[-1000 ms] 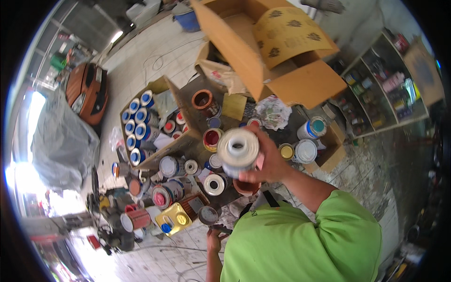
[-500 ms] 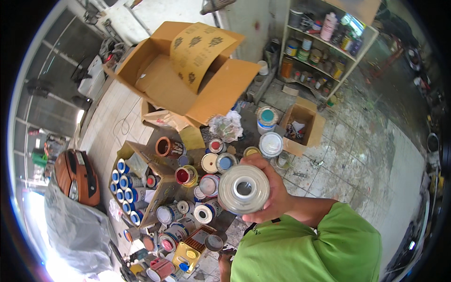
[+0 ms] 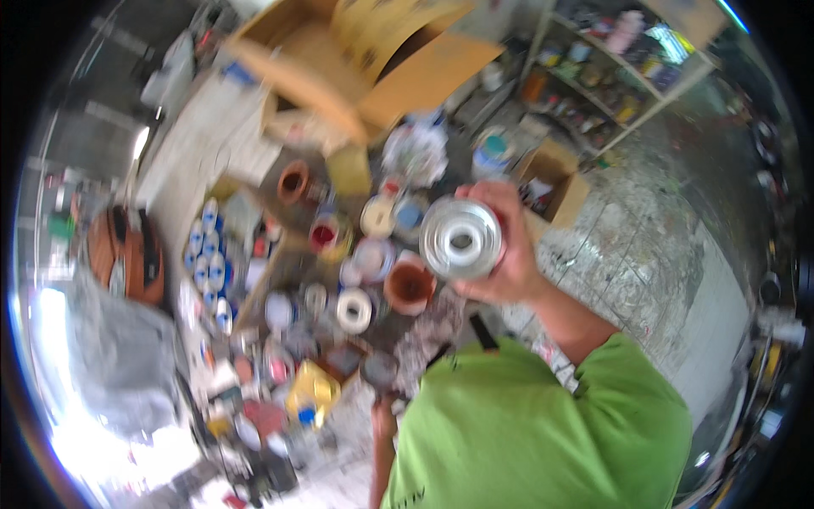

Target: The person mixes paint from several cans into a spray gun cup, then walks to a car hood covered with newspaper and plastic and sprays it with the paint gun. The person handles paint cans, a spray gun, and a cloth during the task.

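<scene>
My right hand [image 3: 513, 254] grips a round silver can [image 3: 437, 242], held up with its top and central opening toward me. Behind it on the cluttered surface are a terracotta-coloured pot [image 3: 409, 287], a white-rimmed can [image 3: 343, 301], an open can with dark red inside [image 3: 324, 233] and several other cans. Low beside my green shirt, my left hand [image 3: 383, 416] is blurred, just below a grey open container [image 3: 379, 367]; what its fingers are doing is unclear. A gold jerrycan [image 3: 309, 382] lies to its left.
A cardboard box of blue-and-white cans [image 3: 263, 305] is at left, near an orange vehicle part [image 3: 127, 254] and grey cover [image 3: 119, 356]. A large open cardboard box [image 3: 407, 85] is at the top; a small box [image 3: 564, 195] and shelves [image 3: 627, 136] stand right.
The view has swung toward the shelves and is now blurred. My right hand has shifted the can a little rightward over the clutter, uncovering more of the terracotta pot.
</scene>
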{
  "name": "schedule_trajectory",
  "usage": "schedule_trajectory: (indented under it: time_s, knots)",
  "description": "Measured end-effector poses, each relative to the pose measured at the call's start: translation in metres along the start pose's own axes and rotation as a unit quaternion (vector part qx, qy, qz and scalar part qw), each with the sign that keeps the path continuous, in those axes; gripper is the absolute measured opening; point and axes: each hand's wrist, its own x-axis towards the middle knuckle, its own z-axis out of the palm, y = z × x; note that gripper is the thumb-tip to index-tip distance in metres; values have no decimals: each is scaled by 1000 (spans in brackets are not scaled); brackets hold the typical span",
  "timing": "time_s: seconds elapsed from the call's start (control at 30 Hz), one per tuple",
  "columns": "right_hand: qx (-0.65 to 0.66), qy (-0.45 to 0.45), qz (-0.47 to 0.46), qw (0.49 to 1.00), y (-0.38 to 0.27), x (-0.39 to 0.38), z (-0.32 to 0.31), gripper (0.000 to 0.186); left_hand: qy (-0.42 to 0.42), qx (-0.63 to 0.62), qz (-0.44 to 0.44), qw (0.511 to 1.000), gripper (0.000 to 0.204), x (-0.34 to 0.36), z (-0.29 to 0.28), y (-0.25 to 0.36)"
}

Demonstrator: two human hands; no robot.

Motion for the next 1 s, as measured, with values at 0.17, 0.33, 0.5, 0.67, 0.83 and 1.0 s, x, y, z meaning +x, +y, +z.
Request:
schedule_trajectory:
  time_s: [0.17, 0.33, 0.5, 0.67, 0.83, 1.0]
  knots:
    - [-167, -208, 29, 963, -7, -11, 34, 84, 35, -291, -177, 940, 39, 4, -9, 67]
    - [-129, -360, -17, 924, -9, -26, 82, 87, 47, -228, -150, 961, 43, -7, -22, 86]
    - [-145, -455, -104, 872, -16, -32, 123, 86, 1, -190, -147, 971, 47, -15, -47, 92]
    - [-169, -492, -168, 837, -32, -31, 148, 86, -10, -163, -120, 979, 47, -25, -67, 106]
    - [-191, -514, -195, 813, -42, -40, 157, 88, -20, -112, -84, 990, 46, -26, -75, 93]
    - [-203, -494, -234, 813, -52, -49, 161, 82, -42, -140, -74, 986, 46, -39, -90, 105]
